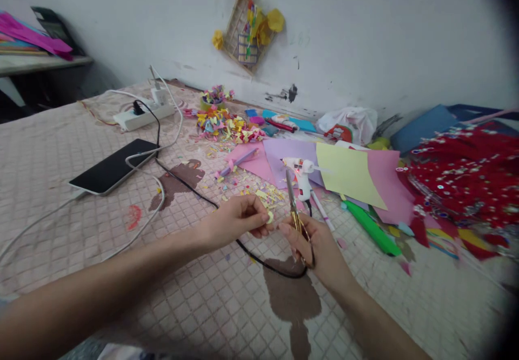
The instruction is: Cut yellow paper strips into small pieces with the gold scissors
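Between the thumb and fingers of my left hand (247, 218) is a small pale yellow paper piece (270, 217). My right hand (314, 241) is wrapped round the gold handles of a pair of scissors (292, 198), whose blades point up and away from me. The fingertips of both hands nearly meet above the table. Just behind the scissors lies a white hot glue gun (302, 179), resting by coloured paper sheets. Small yellow paper scraps (270, 197) are strewn beyond my left hand.
A tablet (115, 165) lies at left, near a white power strip (144, 115). A black cable (186, 182) runs under my hands. Colourful paper pieces (231, 125) are heaped at the back. A yellow sheet (351, 171), a green glue-like tube (372, 229) and red sequinned fabric (466, 176) lie at right.
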### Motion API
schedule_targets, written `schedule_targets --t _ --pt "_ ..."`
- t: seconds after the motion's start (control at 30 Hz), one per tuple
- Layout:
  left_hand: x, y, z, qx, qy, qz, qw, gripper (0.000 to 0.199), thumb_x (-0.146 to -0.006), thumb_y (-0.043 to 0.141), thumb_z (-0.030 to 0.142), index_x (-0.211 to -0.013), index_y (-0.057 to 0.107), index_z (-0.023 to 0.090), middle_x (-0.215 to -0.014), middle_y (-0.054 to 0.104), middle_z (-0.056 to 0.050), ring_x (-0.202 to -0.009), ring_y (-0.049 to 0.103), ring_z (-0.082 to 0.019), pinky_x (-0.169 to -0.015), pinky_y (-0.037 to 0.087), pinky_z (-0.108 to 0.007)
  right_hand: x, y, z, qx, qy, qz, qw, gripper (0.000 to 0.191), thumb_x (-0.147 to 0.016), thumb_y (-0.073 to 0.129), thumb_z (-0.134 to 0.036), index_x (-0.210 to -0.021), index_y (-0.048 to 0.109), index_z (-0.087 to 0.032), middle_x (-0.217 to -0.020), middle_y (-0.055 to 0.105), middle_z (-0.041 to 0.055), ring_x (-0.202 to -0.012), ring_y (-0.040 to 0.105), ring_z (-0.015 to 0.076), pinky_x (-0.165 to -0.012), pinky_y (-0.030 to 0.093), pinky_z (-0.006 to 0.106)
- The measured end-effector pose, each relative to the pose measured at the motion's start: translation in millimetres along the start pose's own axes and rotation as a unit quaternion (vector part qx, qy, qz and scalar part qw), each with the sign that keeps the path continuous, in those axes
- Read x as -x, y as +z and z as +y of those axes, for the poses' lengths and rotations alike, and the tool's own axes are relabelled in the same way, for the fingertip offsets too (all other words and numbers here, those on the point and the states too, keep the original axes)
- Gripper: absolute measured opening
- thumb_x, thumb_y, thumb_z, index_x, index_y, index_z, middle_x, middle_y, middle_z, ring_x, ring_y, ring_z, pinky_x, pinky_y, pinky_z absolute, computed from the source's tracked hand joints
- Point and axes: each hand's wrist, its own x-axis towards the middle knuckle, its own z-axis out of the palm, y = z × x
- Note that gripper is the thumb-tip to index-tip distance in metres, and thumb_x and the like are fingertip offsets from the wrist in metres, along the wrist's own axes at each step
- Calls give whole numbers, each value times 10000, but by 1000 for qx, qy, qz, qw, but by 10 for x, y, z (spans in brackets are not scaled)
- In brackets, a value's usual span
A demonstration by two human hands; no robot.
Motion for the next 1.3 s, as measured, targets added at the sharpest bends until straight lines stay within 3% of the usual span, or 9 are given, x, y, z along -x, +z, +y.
schedule_targets --t 0.1,0.33,0.53,0.7,0.9,1.1,1.3 --pt "6 23 -38 -69 16 -30 997 164 -761 574 286 -734 521 133 -651 591 -12 -580 531 -88 -549 424 -215 -37 -29 -43 4 -6 -13 1000 268 -719 613 -419 -762 554 -161 -495 438 -64 -404 389 75 -383 312 194" --pt "1 20 -83 -146 54 -27 988 107 -743 579 230 -779 564 130 -680 584 -20 -623 523 -105 -564 403 -217 -52 -19 -17 17 -31 -49 998 177 -755 559 -331 -717 526 -161 -497 402 -74 -412 385 67 -394 291 186" --pt "-21 9 -80 -65 22 -5 998 152 -753 585 257 -814 544 123 -686 563 -4 -614 512 -87 -581 414 -218 -50 -26 26 16 -33 -41 998 178 -798 513 -323 -723 519 -162 -469 403 -77 -399 374 64 -392 296 180" --pt "-34 5 -85 -35 -10 5 999 165 -737 614 257 -708 542 111 -641 562 6 -577 500 -65 -569 402 -199 -37 9 15 -1 -26 -33 999 222 -802 516 -376 -712 494 -173 -464 402 -79 -395 376 68 -392 297 184" --pt "-44 -72 -34 54 4 47 997 187 -752 614 279 -738 515 121 -733 642 -31 -666 585 -97 -651 451 -237 62 -35 7 -36 19 -69 997 367 -836 414 -513 -708 474 -175 -467 361 -80 -383 354 68 -383 276 190" --pt "-58 -121 -16 108 26 68 991 184 -760 615 254 -750 492 118 -797 659 -56 -705 613 -115 -681 468 -265 125 -114 84 39 6 -102 994 369 -854 424 -483 -671 474 -166 -479 334 -73 -429 348 74 -424 267 208" --pt "-69 -120 -34 127 21 63 990 173 -768 607 247 -743 495 117 -780 650 -51 -719 612 -122 -681 462 -264 128 -122 125 44 18 -121 991 396 -841 429 -505 -614 404 -181 -499 311 -72 -427 330 69 -406 236 205"
